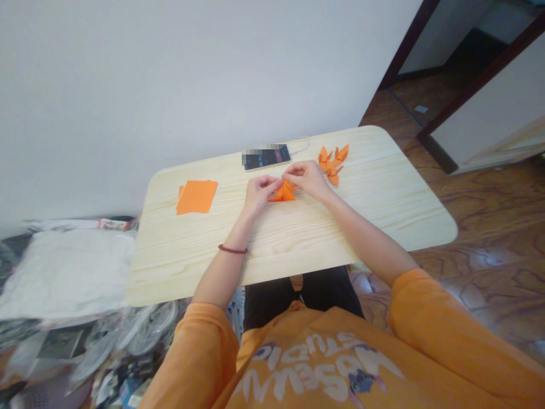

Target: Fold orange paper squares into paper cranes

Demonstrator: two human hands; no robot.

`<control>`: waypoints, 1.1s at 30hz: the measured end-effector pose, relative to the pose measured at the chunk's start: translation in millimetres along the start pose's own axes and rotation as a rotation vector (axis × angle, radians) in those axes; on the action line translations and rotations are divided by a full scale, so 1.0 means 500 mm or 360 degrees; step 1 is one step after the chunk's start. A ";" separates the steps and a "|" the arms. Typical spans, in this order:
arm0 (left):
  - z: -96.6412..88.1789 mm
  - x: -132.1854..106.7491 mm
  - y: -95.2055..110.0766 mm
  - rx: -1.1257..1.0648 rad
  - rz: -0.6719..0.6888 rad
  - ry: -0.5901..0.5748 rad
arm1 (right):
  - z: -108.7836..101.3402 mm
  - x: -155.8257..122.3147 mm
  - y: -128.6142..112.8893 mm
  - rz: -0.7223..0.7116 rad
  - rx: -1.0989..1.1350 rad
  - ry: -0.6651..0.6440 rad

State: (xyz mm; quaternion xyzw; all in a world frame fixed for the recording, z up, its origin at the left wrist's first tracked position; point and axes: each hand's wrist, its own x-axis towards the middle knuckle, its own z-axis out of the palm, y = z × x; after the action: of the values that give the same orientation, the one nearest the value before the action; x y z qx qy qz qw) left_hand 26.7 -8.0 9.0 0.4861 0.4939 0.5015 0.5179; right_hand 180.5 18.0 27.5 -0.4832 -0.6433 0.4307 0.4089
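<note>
Folded orange origami paper [284, 193], its long axis lying crosswise on the pale wood-grain desk [298, 250], is being pinched at its upper edge between the left hand [259, 196] and the right hand [309, 179], which are being held together above it.

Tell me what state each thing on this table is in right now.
Left hand: pinching the folded orange paper
Right hand: pinching the same paper
Folded orange paper: creased, held just above the table
Orange paper squares: flat, unfolded, stacked
Origami cranes: folded, lying together
Smartphone: screen lit, cable attached
</note>
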 end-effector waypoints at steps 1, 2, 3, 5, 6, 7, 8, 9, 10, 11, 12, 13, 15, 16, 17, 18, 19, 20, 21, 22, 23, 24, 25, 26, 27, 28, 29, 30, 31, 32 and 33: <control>0.000 0.000 0.000 0.0003 -0.0003 -0.0003 | -0.001 0.001 0.001 -0.0007 -0.0014 -0.0006; 0.000 0.000 0.001 0.0002 -0.0010 -0.0005 | -0.002 0.002 0.002 -0.0010 -0.0030 -0.0015; 0.000 -0.001 0.002 0.0000 -0.0019 -0.0006 | -0.003 0.002 0.002 -0.0011 -0.0045 -0.0021; 0.000 -0.002 0.003 0.0001 -0.0035 -0.0005 | -0.006 0.002 0.001 0.0000 -0.0063 -0.0034; 0.000 -0.002 0.004 0.0003 -0.0040 -0.0004 | -0.008 0.002 0.000 0.0006 -0.0058 -0.0037; 0.000 -0.003 0.005 0.0005 -0.0041 -0.0004 | -0.009 0.001 -0.002 0.0014 -0.0042 -0.0040; 0.000 -0.003 0.006 0.0009 -0.0037 -0.0004 | -0.010 0.001 -0.003 0.0022 -0.0019 -0.0045; 0.000 -0.003 0.006 0.0013 -0.0030 -0.0003 | -0.011 0.000 -0.005 0.0028 0.0005 -0.0047; 0.000 -0.003 0.006 0.0019 -0.0020 -0.0001 | -0.011 0.000 -0.006 0.0032 0.0020 -0.0050; 0.000 -0.003 0.006 0.0025 -0.0012 0.0001 | -0.010 -0.001 -0.006 0.0031 0.0023 -0.0046; 0.000 -0.003 0.005 0.0032 -0.0007 0.0003 | -0.010 -0.001 -0.006 0.0027 0.0013 -0.0039; 0.000 -0.002 0.005 0.0036 -0.0006 0.0007 | -0.008 -0.001 -0.005 0.0020 -0.0005 -0.0031; 0.000 -0.002 0.004 0.0036 -0.0001 0.0015 | -0.006 0.000 -0.002 0.0003 -0.0037 -0.0026; 0.000 -0.001 0.003 0.0032 0.0004 0.0015 | -0.005 0.001 -0.001 -0.0006 -0.0045 -0.0028; 0.000 -0.001 0.003 0.0025 0.0011 0.0011 | -0.004 0.001 0.000 -0.0015 -0.0046 -0.0033; 0.000 -0.001 0.003 0.0015 0.0018 0.0006 | -0.003 0.002 0.001 -0.0025 -0.0045 -0.0039; 0.000 -0.001 0.002 0.0002 0.0021 0.0000 | -0.002 0.002 0.002 -0.0037 -0.0045 -0.0034; 0.000 0.000 0.002 -0.0013 0.0018 -0.0005 | -0.002 0.002 0.003 -0.0051 -0.0050 -0.0021; -0.001 0.000 0.002 -0.0028 0.0009 -0.0007 | -0.001 0.002 0.003 -0.0066 -0.0059 -0.0003; -0.001 0.001 0.002 -0.0041 -0.0002 -0.0008 | 0.000 0.002 0.003 -0.0083 -0.0070 0.0018; -0.001 0.001 0.002 -0.0052 -0.0012 -0.0008 | 0.001 0.002 0.002 -0.0104 -0.0082 0.0038; -0.002 0.002 0.002 -0.0060 -0.0018 -0.0011 | 0.001 0.001 0.002 -0.0123 -0.0094 0.0052; -0.002 0.002 0.002 -0.0061 -0.0021 -0.0012 | 0.002 0.000 0.001 -0.0139 -0.0104 0.0063; -0.002 0.003 0.002 -0.0057 -0.0021 -0.0010 | 0.002 0.000 0.000 -0.0150 -0.0114 0.0073; -0.003 0.003 0.003 -0.0047 -0.0022 -0.0005 | 0.003 -0.001 -0.001 -0.0156 -0.0123 0.0086; -0.003 0.003 0.003 -0.0034 -0.0027 0.0002 | 0.002 -0.001 -0.001 -0.0159 -0.0129 0.0102; -0.003 0.003 0.004 -0.0023 -0.0041 0.0007 | 0.002 -0.001 -0.002 -0.0167 -0.0130 0.0123; -0.003 0.003 0.004 -0.0018 -0.0058 0.0009 | 0.001 0.000 -0.002 -0.0181 -0.0128 0.0145; -0.002 0.003 0.003 -0.0020 -0.0072 0.0008 | 0.001 0.000 -0.002 -0.0200 -0.0123 0.0166; -0.002 0.004 0.003 -0.0025 -0.0078 0.0005 | 0.000 0.000 -0.002 -0.0223 -0.0119 0.0185; -0.002 0.004 0.002 -0.0030 -0.0074 0.0005 | -0.001 0.000 -0.002 -0.0248 -0.0119 0.0208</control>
State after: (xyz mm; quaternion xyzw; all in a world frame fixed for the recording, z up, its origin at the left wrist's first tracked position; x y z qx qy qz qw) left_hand 25.6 -5.8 10.0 0.4688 0.5011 0.4948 0.5332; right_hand 180.6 18.0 28.4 -0.4737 -0.6664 0.3409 0.4641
